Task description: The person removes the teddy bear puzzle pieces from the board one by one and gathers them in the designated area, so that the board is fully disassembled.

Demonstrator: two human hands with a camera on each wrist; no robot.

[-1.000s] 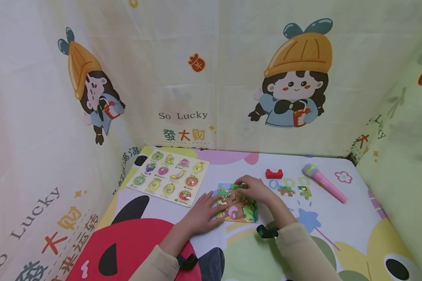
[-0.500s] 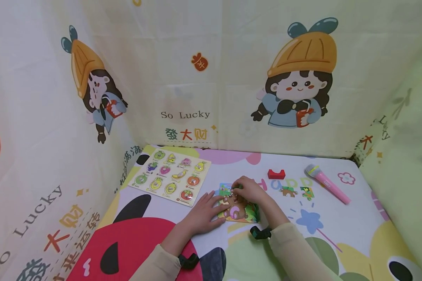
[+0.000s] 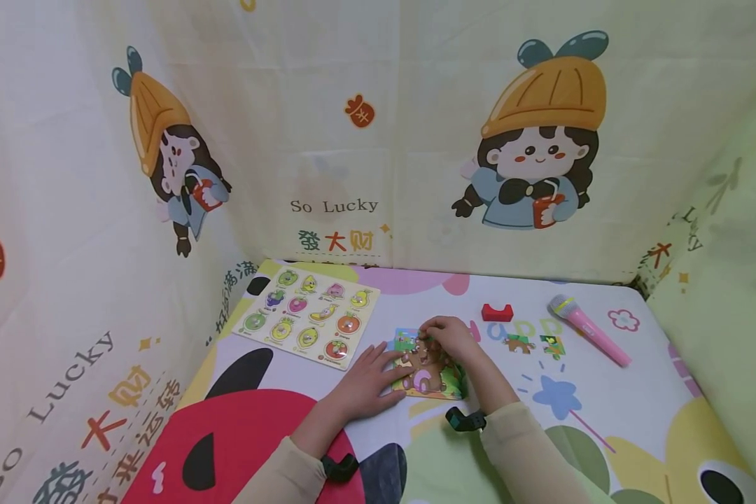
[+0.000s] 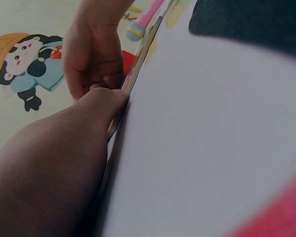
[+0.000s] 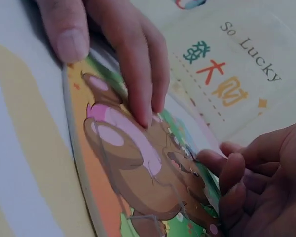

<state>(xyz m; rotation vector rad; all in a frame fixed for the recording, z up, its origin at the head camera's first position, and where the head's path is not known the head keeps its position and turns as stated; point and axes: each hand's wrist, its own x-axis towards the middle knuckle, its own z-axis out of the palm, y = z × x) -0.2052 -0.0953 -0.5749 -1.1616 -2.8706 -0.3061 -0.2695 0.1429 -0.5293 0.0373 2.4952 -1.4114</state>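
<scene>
In the head view a jigsaw puzzle [image 3: 431,381] with a brown bear on a green background lies flat on the table. The left hand [image 3: 362,385] rests along its left side, its fingers lying straight over the board. In the right wrist view the left thumb [image 5: 71,44] sits at the puzzle's bottom edge and a finger touches the bear. From above, the right hand [image 3: 451,341] reaches over the puzzle's upper part. Its index fingertip [image 5: 202,157] touches near the bear's head, and the other fingers bend loosely. No piece shows between them.
Two loose puzzle pieces, a brown one [image 3: 518,343] and a green one [image 3: 551,346], lie to the right. Behind them sits a red notched block [image 3: 497,313]. A pink toy microphone [image 3: 589,330] lies farther right, and a fruit peg board [image 3: 321,355] at back left.
The right hand first shifted left over the puzzle's top, fingertips bunched, then slid slightly back right, uncovering more of the bear's head. The left hand stayed on the board; the head view panned slightly.
</scene>
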